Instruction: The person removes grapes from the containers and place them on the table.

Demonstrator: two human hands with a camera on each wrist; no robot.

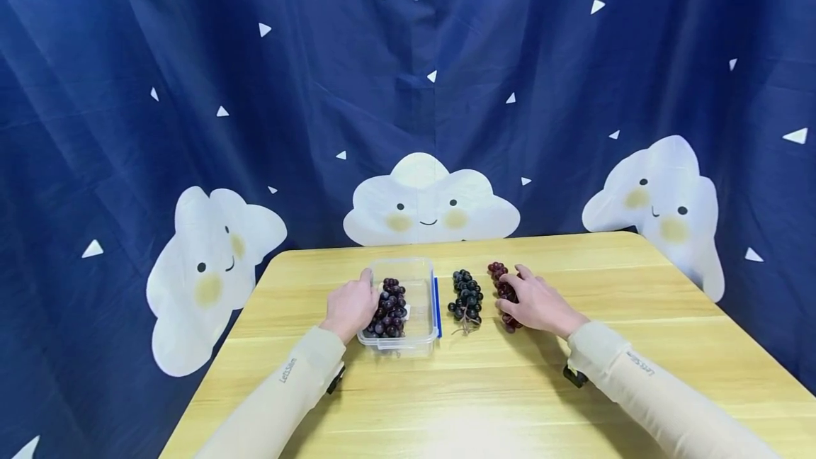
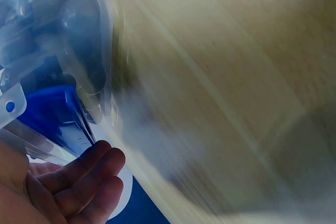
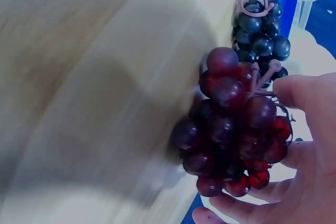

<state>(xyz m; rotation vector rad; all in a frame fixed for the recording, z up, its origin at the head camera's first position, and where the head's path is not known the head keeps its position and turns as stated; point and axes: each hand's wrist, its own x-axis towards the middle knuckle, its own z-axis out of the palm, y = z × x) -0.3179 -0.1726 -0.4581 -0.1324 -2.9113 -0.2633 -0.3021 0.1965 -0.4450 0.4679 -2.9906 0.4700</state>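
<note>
Red grapes (image 3: 226, 129): where are they, head view?

On the table (image 1: 382, 409), at 3 o'clock from the black grapes (image 1: 467, 292). Bunch runs roughly 12 to 6, partly covered by the right hand (image 1: 538, 303).

Right hand state?

On the bunch's 3 o'clock side, fingers part-closed, thumb and fingers curved round the fruit. Right wrist cam: thumb by the stem, fingertips at the far side. Grip force: cannot tell.

Left hand (image 1: 352, 307)?

At 9 o'clock on the clear box (image 1: 408, 340), fingers bent, gripping the wall. Left wrist cam has the fingertips just at the plastic; thumb not clear there.

Box contents?

Purple grapes (image 1: 390, 307), bunched toward the 8 o'clock side. Nothing readable on the pale patch beside them.

Blue strip (image 1: 436, 307)?

Upright along the box's 3 o'clock side, between box and black grapes. Black bunch touches neither hand; its stem points to 6.

Surroundings?

Blue curtain (image 1: 408, 112) beyond the table edge at 12, smiling cloud (image 1: 427, 207) printed dead centre. Cream left sleeve (image 1: 274, 402) enters from 7, right sleeve (image 1: 656, 381) from 5.
</note>
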